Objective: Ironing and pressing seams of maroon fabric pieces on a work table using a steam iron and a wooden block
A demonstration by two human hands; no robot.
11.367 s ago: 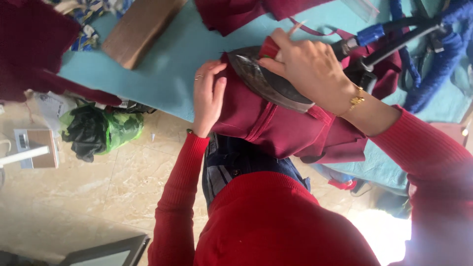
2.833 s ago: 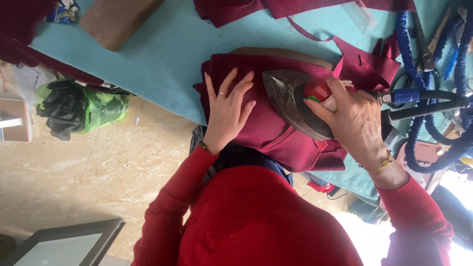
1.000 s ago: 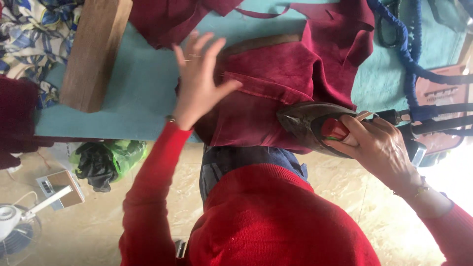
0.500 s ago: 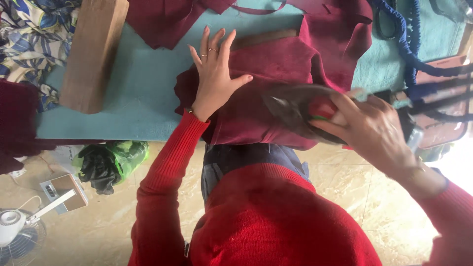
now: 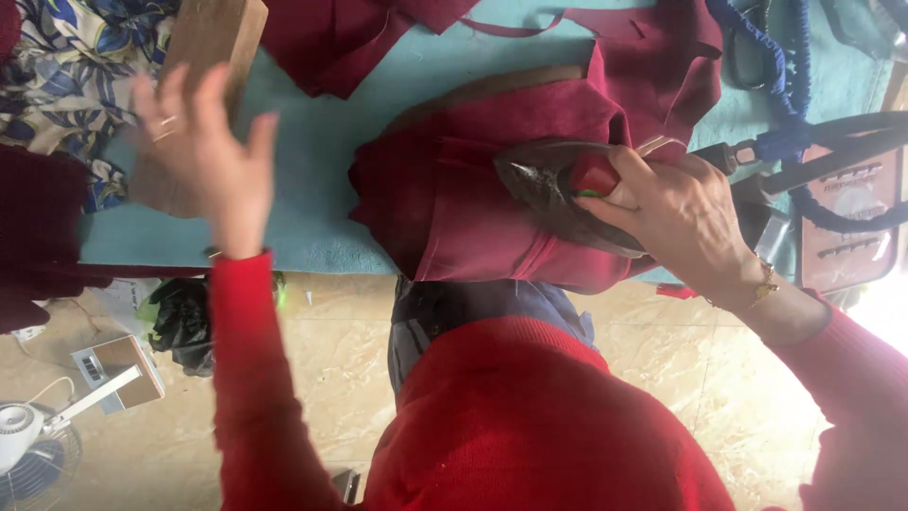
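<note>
Head view, folded maroon garment point(image 5: 454, 203) on teal board, right hand point(image 5: 676, 213) gripping dark iron point(image 5: 553, 189), left hand point(image 5: 203, 161) spread wide

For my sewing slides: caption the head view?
Right hand presses iron on maroon garment; left hand lifted near wooden block.

I count one dark metal iron with a red knob point(image 5: 567, 189) and one folded maroon cloth piece point(image 5: 454, 208) under it. One brown wooden block point(image 5: 203, 47) lies on my one teal padded table point(image 5: 322, 142). One floral patterned fabric point(image 5: 76, 66) sits at the side, one small white fan point(image 5: 28, 445) below.
</note>
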